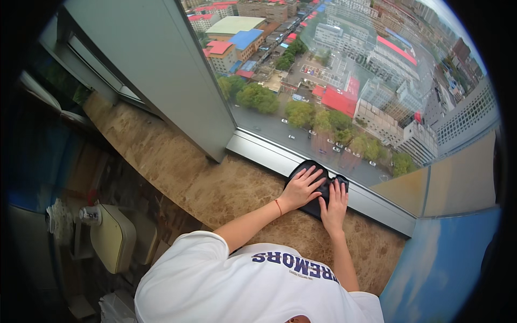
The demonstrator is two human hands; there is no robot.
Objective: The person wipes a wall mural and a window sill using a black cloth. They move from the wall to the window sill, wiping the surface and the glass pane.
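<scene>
A glossy black item (311, 209), perhaps a leather-like bag or pouch, lies on the brown marble windowsill (250, 181). Its far part rests over the silver window frame, and its far edge has a notch. My left hand (302, 187), with a thin red cord at the wrist, lies flat on its left part, fingers spread. On the right part rests my right hand (335, 204), palm down, fingers pointing to the window and thumb toward the left hand. Much of the item is hidden beneath both hands.
The silver window frame (266, 153) runs behind the sill, below a glass pane facing a street far below. A wide grey panel (161, 72) stands at left. Lower left are a cream-topped stool or chair (109, 238), a clear cup (90, 215) and a plastic bag (117, 307).
</scene>
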